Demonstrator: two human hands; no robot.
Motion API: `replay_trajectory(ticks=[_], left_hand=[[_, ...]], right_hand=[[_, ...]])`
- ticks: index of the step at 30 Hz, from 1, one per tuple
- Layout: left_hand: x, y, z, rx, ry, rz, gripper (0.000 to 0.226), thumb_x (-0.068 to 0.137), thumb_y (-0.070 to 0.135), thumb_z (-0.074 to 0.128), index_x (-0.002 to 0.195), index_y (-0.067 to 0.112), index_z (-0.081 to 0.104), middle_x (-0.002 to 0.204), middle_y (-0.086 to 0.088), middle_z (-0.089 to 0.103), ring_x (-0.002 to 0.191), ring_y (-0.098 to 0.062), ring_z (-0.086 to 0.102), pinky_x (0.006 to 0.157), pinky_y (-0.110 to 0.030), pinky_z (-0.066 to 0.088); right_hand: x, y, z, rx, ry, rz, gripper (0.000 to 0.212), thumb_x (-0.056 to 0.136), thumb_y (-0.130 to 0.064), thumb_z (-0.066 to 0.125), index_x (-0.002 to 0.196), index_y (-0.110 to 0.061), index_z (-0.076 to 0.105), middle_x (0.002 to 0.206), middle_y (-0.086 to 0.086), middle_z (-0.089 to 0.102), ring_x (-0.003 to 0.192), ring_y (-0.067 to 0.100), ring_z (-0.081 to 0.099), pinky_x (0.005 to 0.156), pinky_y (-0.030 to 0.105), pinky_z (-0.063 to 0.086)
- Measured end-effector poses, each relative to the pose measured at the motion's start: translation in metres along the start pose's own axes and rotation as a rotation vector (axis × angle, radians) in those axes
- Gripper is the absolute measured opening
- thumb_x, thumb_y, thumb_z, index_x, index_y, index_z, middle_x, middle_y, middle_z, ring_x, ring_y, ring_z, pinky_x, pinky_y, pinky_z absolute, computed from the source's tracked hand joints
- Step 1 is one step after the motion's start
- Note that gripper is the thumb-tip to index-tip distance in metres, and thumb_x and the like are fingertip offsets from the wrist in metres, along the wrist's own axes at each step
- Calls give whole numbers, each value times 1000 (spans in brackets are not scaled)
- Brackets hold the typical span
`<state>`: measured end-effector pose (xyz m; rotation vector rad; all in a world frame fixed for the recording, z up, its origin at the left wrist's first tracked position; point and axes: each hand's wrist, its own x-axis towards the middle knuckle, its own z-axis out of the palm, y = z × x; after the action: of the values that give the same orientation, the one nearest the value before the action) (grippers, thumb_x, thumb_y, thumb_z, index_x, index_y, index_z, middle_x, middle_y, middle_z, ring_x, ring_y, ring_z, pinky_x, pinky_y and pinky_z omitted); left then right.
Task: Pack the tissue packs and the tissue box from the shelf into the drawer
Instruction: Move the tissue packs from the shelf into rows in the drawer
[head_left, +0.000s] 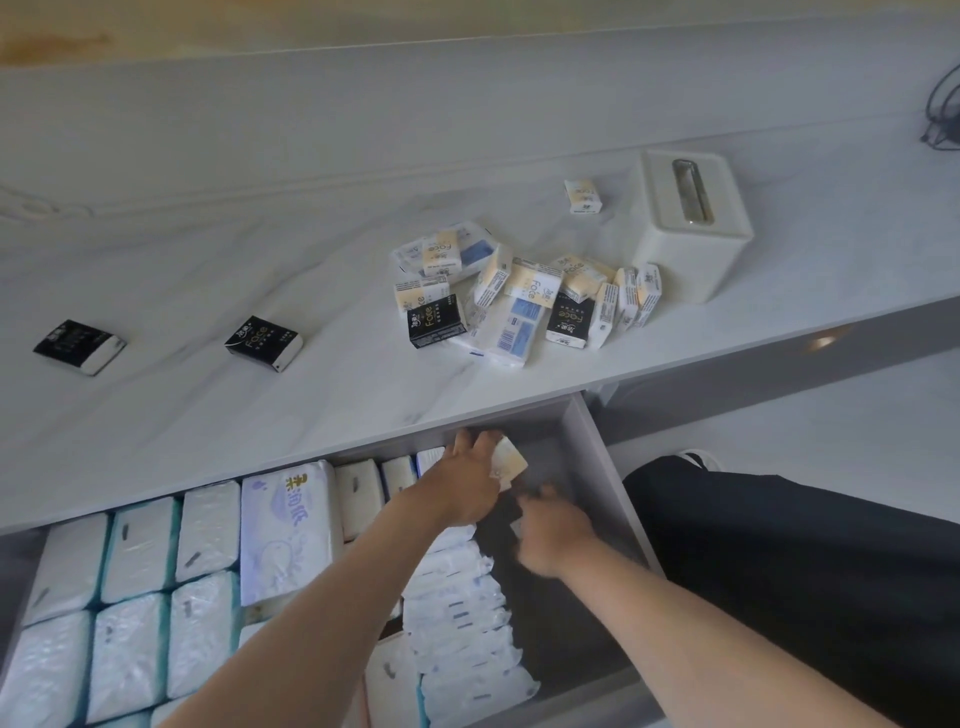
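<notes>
Both hands are inside the drawer (597, 457). The left hand (462, 483) grips a cream pack (511, 464) near the back wall. The right hand (556, 530) is blurred, so I cannot tell how its fingers lie.

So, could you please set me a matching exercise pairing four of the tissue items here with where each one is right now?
Things:
1. white tissue box
2. leftmost black tissue pack
3. purple-printed tissue pack
4. cream tissue pack

Places:
A. held in the left hand at the back of the drawer
B. alone near the left end of the shelf
C. lying in the drawer between white packs
D. on the shelf, right of the heap of packs

Pairs: 1-D, 2-B, 3-C, 4-A.
</notes>
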<state>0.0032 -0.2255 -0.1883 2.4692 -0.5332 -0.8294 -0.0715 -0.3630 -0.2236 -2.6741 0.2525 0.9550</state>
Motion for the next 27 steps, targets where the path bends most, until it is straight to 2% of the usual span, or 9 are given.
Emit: replay_trajectory(ticks=[4,9,12,15,17,19,21,23,27], left_hand=[[-9,-13,-5,-83,76,10,64,91,18,55,149,24,27,150,-5,30,136,-26,35,111,-36,33],[-14,-21,-9,-194,154,-37,58,85,18,67,138,21,44,136,-1,53,118,-18,54,92,-21,41],[-16,-20,-12,-204,167,-35,53,84,16,67,133,24,51,130,1,59,113,-16,58,85,-21,47],[-16,-13,-14,-226,143,-35,50,88,14,63,136,24,51,135,-1,54,120,-21,54,89,-25,50],[-14,-4,-15,-243,122,-85,51,92,12,55,141,21,45,141,-5,47,126,-25,49,99,-35,49],[-11,3,-13,-232,78,-120,52,93,9,47,144,17,40,147,-9,40,129,-28,43,107,-39,42],[-9,12,-11,-207,32,-113,55,93,6,44,146,19,39,150,-10,37,132,-27,41,109,-35,38],[-8,21,-11,-239,-24,-110,54,94,8,44,146,23,42,150,-8,41,131,-27,44,108,-34,38],[-2,37,-4,-245,-66,-155,55,95,5,41,148,20,38,147,-10,45,128,-29,47,105,-32,41]], right_hand=[[-1,-8,18,-36,-32,101,83,81,0,67,151,-17,25,144,20,27,123,38,53,98,38,50],[17,-16,5,281,200,299,53,90,-1,56,137,-6,34,139,20,33,116,31,57,95,33,49],[19,-18,-3,386,263,283,61,92,-8,57,145,-6,26,140,19,33,117,34,56,94,34,46],[7,-19,-9,414,349,264,43,91,-7,55,133,-8,48,132,15,49,113,34,59,89,35,50],[-4,-26,-15,721,336,313,33,92,-7,50,123,-10,59,118,13,62,95,31,67,73,37,58],[-14,-34,-21,1299,145,288,32,93,-7,42,120,-9,59,108,16,66,70,27,65,48,32,52],[-23,-35,-24,1632,-41,220,25,93,-11,42,109,-5,60,96,18,65,68,25,60,49,28,45],[-24,-31,-22,1736,-81,228,18,95,-20,52,103,-7,63,89,13,65,73,25,60,55,29,46],[-5,-24,-13,1706,-7,412,35,96,-31,64,123,-10,58,112,14,62,91,26,64,55,32,55]])
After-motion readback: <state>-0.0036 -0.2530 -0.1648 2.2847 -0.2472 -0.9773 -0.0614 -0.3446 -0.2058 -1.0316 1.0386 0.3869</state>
